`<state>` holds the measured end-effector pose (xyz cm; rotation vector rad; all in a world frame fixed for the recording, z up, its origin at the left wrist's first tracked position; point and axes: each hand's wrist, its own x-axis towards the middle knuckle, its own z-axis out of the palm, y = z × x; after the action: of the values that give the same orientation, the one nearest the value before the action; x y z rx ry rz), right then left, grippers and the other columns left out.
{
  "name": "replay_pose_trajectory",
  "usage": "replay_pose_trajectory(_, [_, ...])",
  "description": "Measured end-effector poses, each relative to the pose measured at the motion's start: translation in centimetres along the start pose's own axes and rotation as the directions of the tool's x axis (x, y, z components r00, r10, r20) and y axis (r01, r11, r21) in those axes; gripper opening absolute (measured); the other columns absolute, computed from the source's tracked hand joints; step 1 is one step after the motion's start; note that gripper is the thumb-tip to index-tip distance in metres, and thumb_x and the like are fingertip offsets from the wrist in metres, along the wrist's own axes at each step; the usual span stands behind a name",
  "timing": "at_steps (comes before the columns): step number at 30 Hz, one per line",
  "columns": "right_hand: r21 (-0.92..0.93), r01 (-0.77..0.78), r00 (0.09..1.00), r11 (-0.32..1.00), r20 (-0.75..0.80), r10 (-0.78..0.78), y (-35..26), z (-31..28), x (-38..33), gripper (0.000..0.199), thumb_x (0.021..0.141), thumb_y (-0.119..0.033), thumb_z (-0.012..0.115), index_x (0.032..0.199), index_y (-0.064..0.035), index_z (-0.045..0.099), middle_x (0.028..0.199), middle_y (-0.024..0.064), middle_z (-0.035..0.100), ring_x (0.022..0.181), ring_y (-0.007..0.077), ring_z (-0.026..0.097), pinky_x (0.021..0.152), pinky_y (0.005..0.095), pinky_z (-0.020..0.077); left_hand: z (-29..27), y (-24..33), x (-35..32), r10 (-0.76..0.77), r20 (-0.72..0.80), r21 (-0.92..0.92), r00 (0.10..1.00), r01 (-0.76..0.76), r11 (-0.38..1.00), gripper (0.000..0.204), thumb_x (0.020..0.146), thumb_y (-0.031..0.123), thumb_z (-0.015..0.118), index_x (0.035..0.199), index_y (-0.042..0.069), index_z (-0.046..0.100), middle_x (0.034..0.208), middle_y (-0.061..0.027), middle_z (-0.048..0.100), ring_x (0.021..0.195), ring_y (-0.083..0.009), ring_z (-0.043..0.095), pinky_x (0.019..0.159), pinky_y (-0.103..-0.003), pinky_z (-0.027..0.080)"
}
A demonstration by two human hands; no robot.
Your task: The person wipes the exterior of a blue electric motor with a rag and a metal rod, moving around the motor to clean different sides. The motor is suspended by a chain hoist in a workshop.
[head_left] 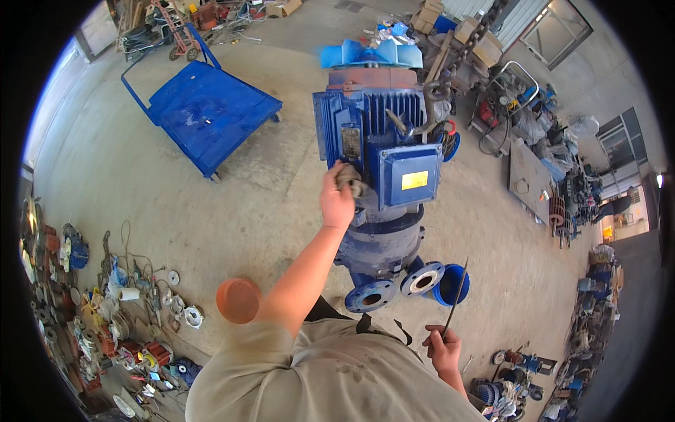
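A large blue electric motor with a pump [383, 243] stands upright in front of me, cooling fins along its side and a light-blue fan [373, 54] on top. My left hand [338, 197] grips a crumpled, dirty rag [349, 181] against the motor casing, just left of the square terminal box [410, 176]. Below, two round pipe flanges [370, 297] face toward me. My right hand [443, 346] is closed on a long thin metal rod [458, 299], held pointing up and apart from the motor. What the rod's tip is like cannot be made out.
A blue bucket [451, 285] stands right of the flanges, and an orange-brown one [238, 301] at left. A blue flatbed cart [204, 109] is at the far left. A hanging chain [485, 24] comes down by the motor's right side. Motor parts [151, 355] litter both sides.
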<state>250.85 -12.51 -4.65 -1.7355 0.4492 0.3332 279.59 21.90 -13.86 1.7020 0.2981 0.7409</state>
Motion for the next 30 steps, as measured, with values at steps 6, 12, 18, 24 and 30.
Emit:
replay_pose_trajectory(6, [-0.019, 0.016, 1.000, 1.000, 0.015, -0.016, -1.1, -0.1, 0.9, 0.027, 0.104, -0.024, 0.066, 0.114, 0.0005, 0.072, 0.073, 0.0062, 0.070, 0.047, 0.0053, 0.050, 0.044, 0.0228, 0.0370, 1.2, 0.4, 0.9, -0.118, -0.275, -0.097, 0.954, 0.095, 0.991, 0.021, 0.097, 0.004, 0.062, 0.117, -0.003, 0.058, 0.114, -0.0202, 0.063, 0.103, -0.0321, 0.065, 0.094, -0.040, 0.050])
replay_pose_trajectory(12, [-0.035, 0.010, 1.000, 0.999, -0.011, -0.010, -1.0, -0.1, 0.1, 0.027, 0.104, -0.024, 0.065, 0.114, 0.0006, 0.072, 0.073, 0.0061, 0.070, 0.048, 0.0057, 0.051, 0.045, 0.0225, 0.0387, 1.4, 0.5, -1.1, 0.215, 0.006, 0.262, 0.977, -0.209, 0.942, 0.050, 0.079, -0.007, 0.059, 0.127, 0.003, 0.063, 0.128, -0.0186, 0.062, 0.116, -0.0415, 0.058, 0.102, -0.046, 0.048])
replay_pose_trajectory(18, [-0.019, 0.014, 1.000, 1.000, -0.015, -0.014, -0.5, 0.1, -0.6, 0.025, 0.103, -0.021, 0.065, 0.114, 0.0001, 0.072, 0.073, 0.0053, 0.070, 0.049, 0.0053, 0.052, 0.045, 0.0224, 0.0386, 0.8, 0.5, -0.6, 0.078, 0.014, 0.150, 0.997, -0.079, 0.986, 0.045, 0.084, -0.006, 0.058, 0.127, 0.004, 0.065, 0.120, -0.0205, 0.067, 0.110, -0.0443, 0.062, 0.098, -0.047, 0.051])
replay_pose_trajectory(24, [0.000, -0.016, 0.999, 1.000, -0.049, 0.016, -0.6, 0.3, -0.9, 0.024, 0.103, -0.022, 0.066, 0.114, -0.0010, 0.073, 0.072, 0.0046, 0.070, 0.049, 0.0048, 0.051, 0.045, 0.0219, 0.0383, 1.2, 0.1, 0.6, 0.103, 0.080, 0.214, 0.991, -0.118, 0.970, 0.038, 0.088, -0.004, 0.058, 0.124, 0.003, 0.065, 0.110, -0.0232, 0.070, 0.106, -0.0457, 0.064, 0.092, -0.048, 0.053])
replay_pose_trajectory(30, [-0.052, -0.004, 0.999, 0.999, -0.053, 0.001, -1.0, 0.8, -0.7, 0.024, 0.103, -0.021, 0.065, 0.114, -0.0006, 0.073, 0.073, 0.0051, 0.070, 0.049, 0.0048, 0.051, 0.045, 0.0226, 0.0383, -2.5, 0.6, 2.5, -0.010, 0.268, 0.304, 0.963, -0.075, 0.950, 0.030, 0.088, -0.002, 0.060, 0.118, 0.003, 0.066, 0.108, -0.0229, 0.070, 0.107, -0.0441, 0.065, 0.093, -0.046, 0.053])
